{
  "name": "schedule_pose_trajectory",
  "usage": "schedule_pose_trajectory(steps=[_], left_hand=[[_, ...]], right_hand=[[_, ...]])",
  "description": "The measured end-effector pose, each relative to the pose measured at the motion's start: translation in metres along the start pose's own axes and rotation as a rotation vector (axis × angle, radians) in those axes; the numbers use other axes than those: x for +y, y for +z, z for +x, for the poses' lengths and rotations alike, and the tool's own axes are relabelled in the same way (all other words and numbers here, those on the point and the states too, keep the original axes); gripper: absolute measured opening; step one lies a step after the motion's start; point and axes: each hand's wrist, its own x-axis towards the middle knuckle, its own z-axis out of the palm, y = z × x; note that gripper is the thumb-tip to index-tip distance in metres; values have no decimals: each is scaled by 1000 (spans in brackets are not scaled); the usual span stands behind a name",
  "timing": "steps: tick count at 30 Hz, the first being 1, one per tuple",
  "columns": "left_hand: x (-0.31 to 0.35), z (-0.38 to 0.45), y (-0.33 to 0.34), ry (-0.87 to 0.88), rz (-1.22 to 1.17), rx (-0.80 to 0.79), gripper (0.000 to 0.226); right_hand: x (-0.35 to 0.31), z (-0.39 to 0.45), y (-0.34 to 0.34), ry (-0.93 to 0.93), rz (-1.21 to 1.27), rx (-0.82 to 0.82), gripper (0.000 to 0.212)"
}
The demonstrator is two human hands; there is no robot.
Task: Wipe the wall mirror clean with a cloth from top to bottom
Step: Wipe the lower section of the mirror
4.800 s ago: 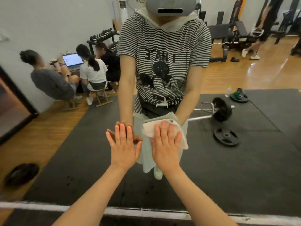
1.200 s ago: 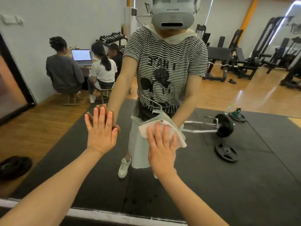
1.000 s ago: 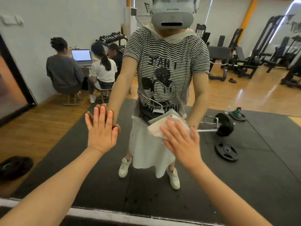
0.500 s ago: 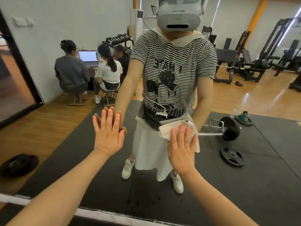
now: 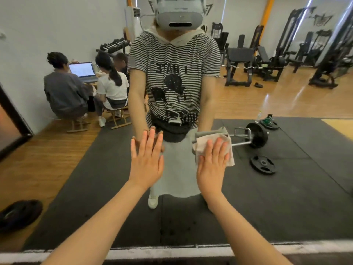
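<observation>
The wall mirror [image 5: 286,197] fills the view and reflects a gym and my own figure. My left hand [image 5: 146,161] lies flat on the glass near the middle, fingers straight and pointing up. To its right, my right hand [image 5: 212,165] presses a folded pale cloth [image 5: 204,143] flat against the mirror, fingers straight over it. The cloth sticks out above and to the right of the fingers. Both hands are in the mirror's lower half.
The mirror's pale bottom frame [image 5: 172,251] runs across the lower edge. Reflected in the glass are seated people with a laptop [image 5: 82,70] at left, a barbell [image 5: 254,136] and weight plate [image 5: 263,164] on black mats at right, and gym machines behind.
My right hand with the cloth has swept sideways across the glass, right then back left. My left hand stays flat on the mirror, now nearer the centre of the view and my right hand.
</observation>
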Motion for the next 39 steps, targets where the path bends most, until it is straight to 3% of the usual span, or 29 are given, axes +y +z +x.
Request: schedule_pose_trajectory(steps=[3, 7, 11, 14, 17, 23, 29, 34, 39], left_hand=[[-14, -3, -18, 77, -46, -104, 74], [-50, -15, -32, 113, -35, -117, 71], [-87, -20, -33, 52, 43, -84, 71], [-102, -20, -28, 59, 79, -64, 72], [-106, -20, -18, 96, 107, -16, 77], [-108, -22, 3, 70, 162, 33, 69], [-109, -21, 4, 94, 155, 66, 72], [-111, -20, 8, 93, 148, 90, 74], [-112, -20, 12, 119, 120, 109, 73]], right_hand=[[-31, 0, 9, 155, 63, 44, 59], [-39, -7, 3, 174, 101, -14, 64], [10, -4, -19, -183, -178, -30, 76], [35, 7, -21, -321, -284, -61, 79], [47, 11, -11, -402, -267, -16, 61], [14, 5, 26, -240, -97, 77, 55], [-54, -9, 55, -207, 12, 68, 61], [-15, -5, 39, -374, -112, 102, 58], [10, -1, 22, -244, -184, 140, 57]])
